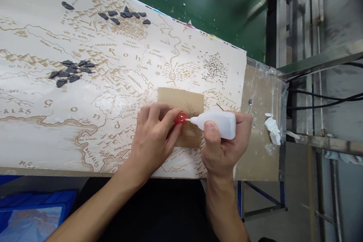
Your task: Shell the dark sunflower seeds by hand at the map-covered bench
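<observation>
My left hand (154, 136) pinches a small translucent red piece (180, 118) between its fingertips. My right hand (224, 143) grips a white plastic squeeze bottle (218, 124), and the bottle's thin nozzle touches the red piece. Beneath both hands lies a small tan wooden panel (178, 100), partly hidden by my fingers. It rests on a large pale board engraved with a fantasy map (119, 60). Two groups of dark grey leaf-shaped pieces (69, 72) (124, 14) lie on the map, away from my hands.
A crumpled white tissue (272, 128) and small pale bits lie on a bare wooden board (255, 83) to the right. A metal frame (320, 140) and black cables (326, 100) run further right. A blue bin (34, 211) sits below left.
</observation>
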Available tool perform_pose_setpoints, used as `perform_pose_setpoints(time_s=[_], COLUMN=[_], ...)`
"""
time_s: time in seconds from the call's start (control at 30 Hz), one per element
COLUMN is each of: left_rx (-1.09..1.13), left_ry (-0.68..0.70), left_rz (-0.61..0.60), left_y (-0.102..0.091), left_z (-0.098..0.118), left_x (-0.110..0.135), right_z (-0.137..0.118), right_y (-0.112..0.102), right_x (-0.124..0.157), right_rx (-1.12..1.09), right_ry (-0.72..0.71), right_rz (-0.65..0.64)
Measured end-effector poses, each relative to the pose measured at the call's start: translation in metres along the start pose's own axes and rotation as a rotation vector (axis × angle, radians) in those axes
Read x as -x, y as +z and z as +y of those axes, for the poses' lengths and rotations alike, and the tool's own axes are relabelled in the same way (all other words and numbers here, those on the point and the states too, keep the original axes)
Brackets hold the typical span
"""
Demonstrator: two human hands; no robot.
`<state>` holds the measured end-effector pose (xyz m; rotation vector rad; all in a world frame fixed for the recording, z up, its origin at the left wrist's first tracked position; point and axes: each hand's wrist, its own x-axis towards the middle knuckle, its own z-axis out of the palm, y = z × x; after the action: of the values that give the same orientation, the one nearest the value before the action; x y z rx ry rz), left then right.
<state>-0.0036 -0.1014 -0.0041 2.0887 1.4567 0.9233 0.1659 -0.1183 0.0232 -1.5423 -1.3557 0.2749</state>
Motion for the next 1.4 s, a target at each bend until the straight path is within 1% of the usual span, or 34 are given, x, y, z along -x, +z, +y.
perform_pose_setpoints(time_s=[0.2, 0.67, 0.83, 0.9, 0.97, 1.03, 1.1, 1.17, 1.23, 1.33, 1.4], left_rx=[0.002, 0.004, 0.003, 0.003, 0.006, 0.009, 0.01, 0.01, 0.01, 0.009, 0.008], left_ry=[0.0, -0.004, -0.004, -0.004, -0.005, -0.005, -0.001, 0.001, 0.001, 0.003, 0.004], left_rz=[0.0, -0.009, -0.009, -0.011, -0.011, -0.011, -0.015, -0.019, -0.024, -0.026, -0.025], left_y=[0.0, 0.0, 0.0, -0.001, -0.001, -0.001, 0.0, 0.0, 0.001, 0.0, 0.0], left_z=[0.001, -0.001, 0.0, 0.0, 0.0, 0.0, -0.001, -0.002, -0.002, -0.003, -0.003], left_x=[0.0, 0.0, 0.0, 0.0, 0.0, 0.001, 0.002, 0.002, 0.002, 0.001, 0.001], right_z=[0.0, 0.0, -0.003, -0.004, -0.006, -0.008, -0.011, -0.013, -0.012, -0.006, -0.001], right_y=[0.0, 0.002, 0.002, 0.002, 0.001, 0.0, -0.002, -0.007, -0.015, -0.03, -0.04], right_x=[0.003, 0.003, 0.002, 0.0, -0.001, -0.005, -0.01, -0.017, -0.023, -0.033, -0.04], right_rx=[0.009, -0.004, -0.013, -0.038, -0.081, -0.166, -0.288, -0.412, -0.487, -0.497, -0.468], right_ry=[0.02, 0.003, 0.0, 0.037, 0.112, 0.179, 0.208, 0.242, 0.294, 0.349, 0.357], right_rz=[-0.013, -0.005, 0.041, 0.068, 0.088, 0.123, 0.151, 0.127, 0.06, -0.028, -0.028])
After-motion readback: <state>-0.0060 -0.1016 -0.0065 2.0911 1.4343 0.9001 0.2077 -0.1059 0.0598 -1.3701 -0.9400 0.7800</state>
